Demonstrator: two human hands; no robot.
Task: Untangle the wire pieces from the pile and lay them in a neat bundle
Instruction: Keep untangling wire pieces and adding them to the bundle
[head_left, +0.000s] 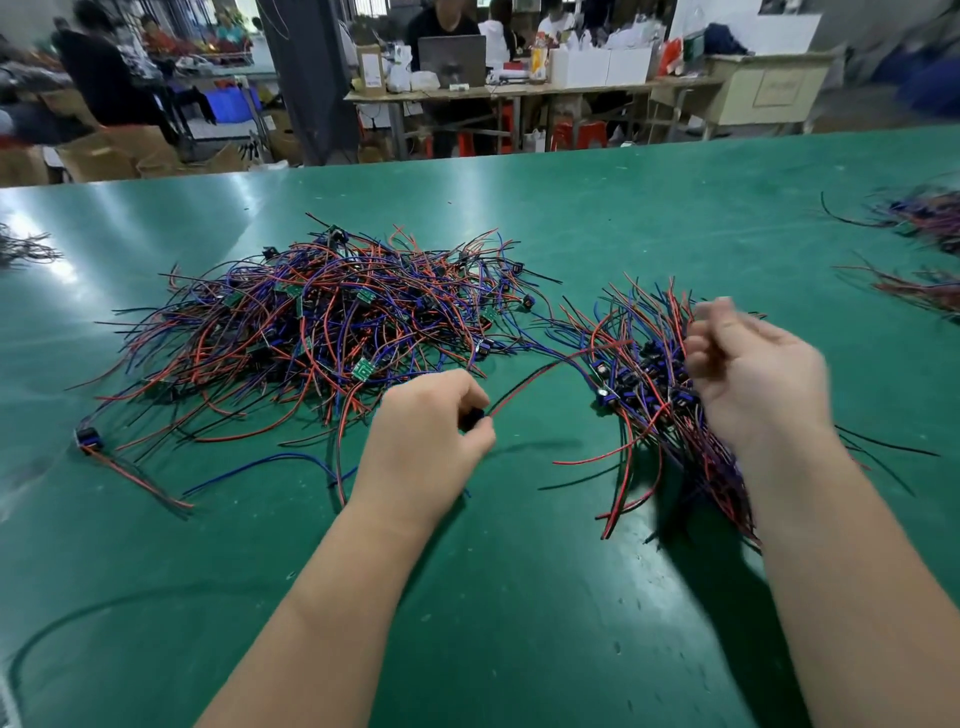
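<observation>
Large tangled pile (322, 332) at 10 o'clock, smaller bundle (649, 384) at 2 o'clock: task looks mostly undone. The left hand (431, 431) pinches 1 wire piece (530, 382); right hand (753, 374) curled, blurred, hold unclear.

Bright light from above shines white on the green table (156, 218). The right hand (753, 374) looks blurry. Edges bend, and the far room is fuzzy.

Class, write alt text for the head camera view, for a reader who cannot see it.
A person's left hand pinches the black end of a red-and-black wire piece beside a tangled pile of red, blue and black wires on a green table. The blurred right hand, fingers curled, hovers over a neater bundle to the right.
</observation>
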